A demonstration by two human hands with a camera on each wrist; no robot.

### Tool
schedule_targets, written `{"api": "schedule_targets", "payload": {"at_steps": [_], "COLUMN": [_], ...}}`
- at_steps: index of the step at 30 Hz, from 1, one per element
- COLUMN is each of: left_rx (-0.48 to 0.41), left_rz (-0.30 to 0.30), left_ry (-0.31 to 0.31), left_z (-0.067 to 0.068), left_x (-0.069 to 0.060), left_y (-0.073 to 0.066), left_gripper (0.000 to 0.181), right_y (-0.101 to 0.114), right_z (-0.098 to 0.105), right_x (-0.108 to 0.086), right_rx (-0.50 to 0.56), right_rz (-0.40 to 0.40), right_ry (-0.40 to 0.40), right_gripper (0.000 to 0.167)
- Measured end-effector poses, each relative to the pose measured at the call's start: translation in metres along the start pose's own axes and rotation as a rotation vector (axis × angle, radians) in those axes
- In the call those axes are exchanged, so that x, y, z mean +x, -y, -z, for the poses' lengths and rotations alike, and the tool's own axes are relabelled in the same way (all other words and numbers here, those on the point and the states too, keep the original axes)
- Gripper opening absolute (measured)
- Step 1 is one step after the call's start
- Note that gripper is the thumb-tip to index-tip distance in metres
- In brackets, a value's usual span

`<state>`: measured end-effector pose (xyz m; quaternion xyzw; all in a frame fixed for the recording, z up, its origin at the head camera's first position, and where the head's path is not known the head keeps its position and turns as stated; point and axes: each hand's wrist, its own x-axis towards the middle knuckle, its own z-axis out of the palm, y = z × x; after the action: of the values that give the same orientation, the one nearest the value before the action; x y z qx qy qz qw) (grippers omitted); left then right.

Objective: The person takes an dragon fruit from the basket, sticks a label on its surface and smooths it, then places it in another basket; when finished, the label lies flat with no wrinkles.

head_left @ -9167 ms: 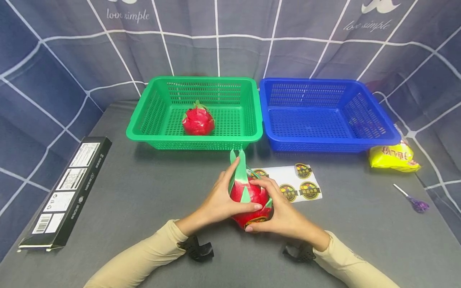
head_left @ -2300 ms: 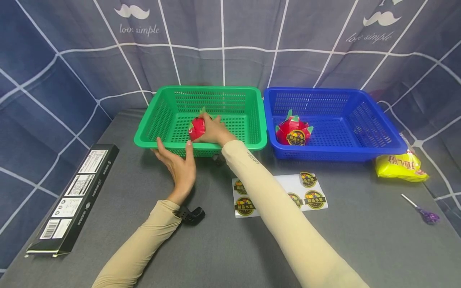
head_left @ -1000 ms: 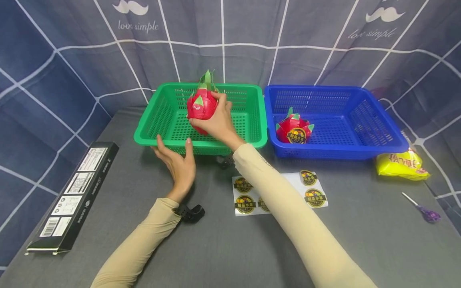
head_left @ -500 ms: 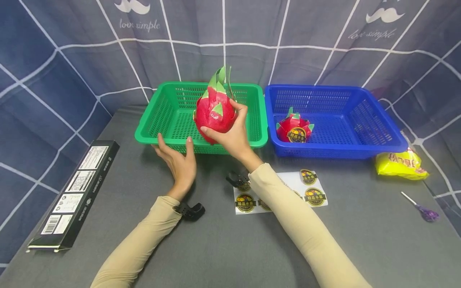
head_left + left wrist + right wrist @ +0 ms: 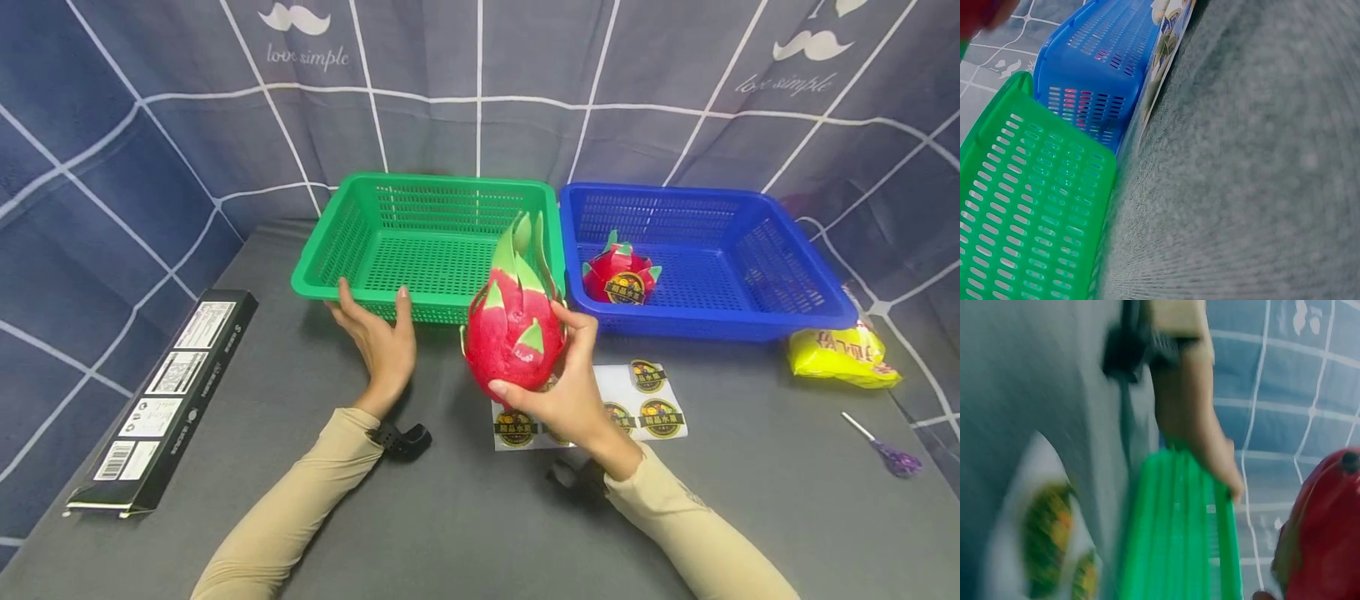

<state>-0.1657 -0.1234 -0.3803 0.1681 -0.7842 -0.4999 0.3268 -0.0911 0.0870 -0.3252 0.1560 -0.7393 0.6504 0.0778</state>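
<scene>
In the head view my right hand point(image 5: 570, 396) holds a red dragon fruit point(image 5: 513, 337) with long green leaves, fingers and thumb round its lower right side. It hangs in the air before the green basket point(image 5: 442, 308), partly over a sticker sheet point(image 5: 609, 379). My left hand point(image 5: 388, 350) stays at that basket's front rim, fingers extended and touching it. A second dragon fruit point(image 5: 600, 279), bearing a black and gold sticker, sits at the left of the blue basket point(image 5: 712, 321). The right wrist view catches the held dragon fruit point(image 5: 1329, 544) at its right edge, blurred.
A long black box point(image 5: 168, 392) lies at the left of the grey table point(image 5: 465, 525). On the right are a yellow packet point(image 5: 840, 354) and a purple lollipop point(image 5: 896, 460). A grid-patterned curtain point(image 5: 420, 50) hangs behind the two baskets.
My right hand has lifted the dragon fruit out of the green basket and brought it right and nearer. The stickered one, earlier in both hands, now lies in the blue basket. My left hand stays put.
</scene>
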Motion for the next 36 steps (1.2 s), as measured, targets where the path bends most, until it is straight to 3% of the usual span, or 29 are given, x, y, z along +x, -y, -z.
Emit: {"api": "schedule_targets", "payload": {"at_steps": [5,9,15,19,27,33,36], "left_rx": [-0.007,-0.009,-0.009,-0.005,-0.01,-0.009,-0.013], "left_rz": [0.012,0.011,0.01,0.013,0.011,0.004,0.006], "left_ry": [0.011,0.017,0.013,0.018,0.023,0.015,0.021], "left_z": [0.0,0.001,0.001,0.001,0.001,0.002,0.001], "left_x": [-0.001,0.0,0.001,0.0,-0.001,0.0,0.0], "left_y": [-0.001,0.0,-0.001,-0.002,-0.003,-0.002,-0.002], "left_gripper": [0.081,0.081,0.081,0.082,0.082,0.081,0.081], "right_y": [0.005,0.004,-0.006,-0.012,-0.017,-0.022,-0.024], "right_z": [0.017,0.022,0.022,0.02,0.011,0.014,0.019], "right_x": [-0.052,-0.081,-0.104,-0.114,-0.128,-0.126,-0.124], "right_rx": [-0.105,-0.179,-0.28,-0.324,-0.329,-0.43,-0.455], "right_rz": [-0.095,-0.181,-0.366,-0.406,-0.376,-0.195,-0.153], "right_ry": [0.011,-0.004,-0.015,0.003,0.057,0.095,0.088], "right_gripper": [0.09,0.091,0.091,0.091,0.088,0.085,0.079]}}
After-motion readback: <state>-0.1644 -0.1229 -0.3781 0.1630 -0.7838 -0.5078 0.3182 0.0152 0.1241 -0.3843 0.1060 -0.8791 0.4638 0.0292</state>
